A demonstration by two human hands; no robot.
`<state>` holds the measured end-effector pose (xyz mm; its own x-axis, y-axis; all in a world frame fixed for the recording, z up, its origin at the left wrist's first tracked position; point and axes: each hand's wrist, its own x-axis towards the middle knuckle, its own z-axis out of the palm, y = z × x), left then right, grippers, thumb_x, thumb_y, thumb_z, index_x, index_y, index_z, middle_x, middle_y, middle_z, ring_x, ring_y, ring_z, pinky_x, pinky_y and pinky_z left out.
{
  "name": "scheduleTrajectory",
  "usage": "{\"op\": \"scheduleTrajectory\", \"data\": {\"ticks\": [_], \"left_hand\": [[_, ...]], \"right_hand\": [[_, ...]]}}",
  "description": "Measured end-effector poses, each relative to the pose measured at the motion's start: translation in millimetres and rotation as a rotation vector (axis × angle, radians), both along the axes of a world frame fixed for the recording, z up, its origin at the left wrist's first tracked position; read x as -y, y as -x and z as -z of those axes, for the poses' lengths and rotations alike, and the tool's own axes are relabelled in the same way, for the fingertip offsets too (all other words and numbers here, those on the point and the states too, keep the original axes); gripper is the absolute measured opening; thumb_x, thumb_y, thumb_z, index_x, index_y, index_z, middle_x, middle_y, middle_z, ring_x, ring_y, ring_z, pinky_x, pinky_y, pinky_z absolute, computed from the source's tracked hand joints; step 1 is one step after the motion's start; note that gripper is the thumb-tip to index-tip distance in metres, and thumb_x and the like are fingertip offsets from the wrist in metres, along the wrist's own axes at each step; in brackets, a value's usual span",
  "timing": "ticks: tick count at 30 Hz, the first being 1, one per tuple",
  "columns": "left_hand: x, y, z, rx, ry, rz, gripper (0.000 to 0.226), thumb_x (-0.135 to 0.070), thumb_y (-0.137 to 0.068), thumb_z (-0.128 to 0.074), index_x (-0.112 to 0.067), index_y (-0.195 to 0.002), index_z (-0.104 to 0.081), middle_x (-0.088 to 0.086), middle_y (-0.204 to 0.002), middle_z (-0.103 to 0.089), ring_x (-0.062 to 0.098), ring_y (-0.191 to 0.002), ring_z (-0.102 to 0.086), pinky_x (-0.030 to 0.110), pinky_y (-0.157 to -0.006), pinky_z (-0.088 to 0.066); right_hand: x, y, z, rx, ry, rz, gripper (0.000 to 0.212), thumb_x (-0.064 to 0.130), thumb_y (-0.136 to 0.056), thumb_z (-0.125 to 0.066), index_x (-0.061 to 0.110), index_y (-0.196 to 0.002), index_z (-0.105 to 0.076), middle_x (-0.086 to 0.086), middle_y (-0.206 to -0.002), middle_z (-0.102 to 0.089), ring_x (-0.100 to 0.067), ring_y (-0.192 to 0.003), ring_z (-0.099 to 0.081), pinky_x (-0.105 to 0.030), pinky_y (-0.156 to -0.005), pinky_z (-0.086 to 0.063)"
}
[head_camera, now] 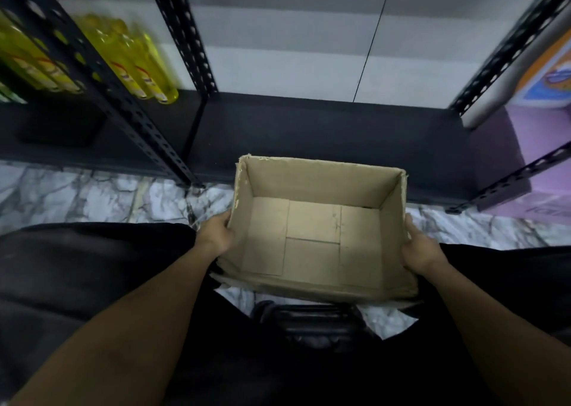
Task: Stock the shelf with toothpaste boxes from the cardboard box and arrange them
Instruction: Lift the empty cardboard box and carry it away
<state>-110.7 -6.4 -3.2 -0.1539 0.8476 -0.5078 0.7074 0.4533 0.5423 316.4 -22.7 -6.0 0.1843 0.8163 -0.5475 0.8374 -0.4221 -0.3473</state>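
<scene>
Left hand (216, 232) grips the left wall of the cardboard box (318, 183), right hand (418, 251) grips the right wall, box is over the marble floor (92, 195) just in front of the dark shelf (309, 127), yellow bottles (133, 62) off left

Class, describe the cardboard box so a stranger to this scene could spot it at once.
Find the black perforated metal shelving rack at the back. Before its lowest shelf, over the white veined marble floor, the left hand and right hand hold an open brown cardboard box by its sides. Unlike the yellow bottles upper left, it is tan, rectangular and empty.
</scene>
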Motion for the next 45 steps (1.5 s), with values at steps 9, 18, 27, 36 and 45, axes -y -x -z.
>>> {"op": "scheduleTrajectory", "data": {"ticks": [9, 18, 27, 36, 45], "left_hand": [[-28, 1, -54, 0.000, -0.158, -0.037, 0.060, -0.041, -0.075, -0.069, -0.030, -0.133, -0.060, 0.003, -0.109, -0.074, 0.023, -0.103, -0.068, 0.040, -0.090, -0.053], [-77, -15, -208, 0.243, -0.315, -0.025, 0.045, -0.007, -0.078, -0.075, -0.032, -0.115, -0.072, -0.004, -0.095, -0.076, 0.014, -0.092, -0.070, 0.036, -0.091, -0.055], [-86, -95, -296, 0.360, -0.379, 0.230, 0.034, -0.010, -0.075, -0.077, -0.039, -0.094, -0.077, -0.013, -0.086, -0.076, 0.006, -0.083, -0.072, 0.025, -0.080, -0.054], [-74, -208, -326, 0.448, -0.319, 0.523, 0.039, -0.006, -0.080, -0.071, -0.033, -0.107, -0.074, -0.006, -0.094, -0.077, 0.008, -0.085, -0.073, 0.018, -0.073, -0.054], [-52, -320, -347, 0.472, -0.409, 0.724, 0.038, -0.025, -0.068, -0.075, -0.046, -0.100, -0.074, 0.002, -0.069, -0.051, 0.014, -0.070, -0.043, 0.026, -0.066, -0.034]], "right_hand": [[-24, -8, -76, 0.193, -0.267, -0.141, 0.058, 0.025, -0.096, -0.043, 0.037, -0.151, -0.031, -0.018, -0.128, -0.062, -0.043, -0.116, -0.054, -0.046, -0.091, -0.048], [-62, -48, -212, 0.234, -0.414, -0.160, 0.048, 0.032, -0.097, -0.047, 0.043, -0.144, -0.043, -0.016, -0.133, -0.060, -0.040, -0.120, -0.054, -0.042, -0.093, -0.045], [-4, -110, -345, 0.416, -0.467, -0.092, 0.041, 0.022, -0.094, -0.055, 0.035, -0.133, -0.060, -0.013, -0.130, -0.063, -0.034, -0.118, -0.056, -0.034, -0.089, -0.042], [102, -175, -398, 0.597, -0.410, 0.133, 0.049, 0.023, -0.090, -0.049, 0.051, -0.130, -0.056, -0.001, -0.134, -0.061, -0.030, -0.119, -0.055, -0.036, -0.101, -0.043], [210, -226, -404, 0.699, -0.478, 0.474, 0.045, 0.032, -0.092, -0.046, 0.044, -0.135, -0.054, -0.013, -0.125, -0.065, -0.035, -0.114, -0.059, -0.042, -0.092, -0.049]]}}
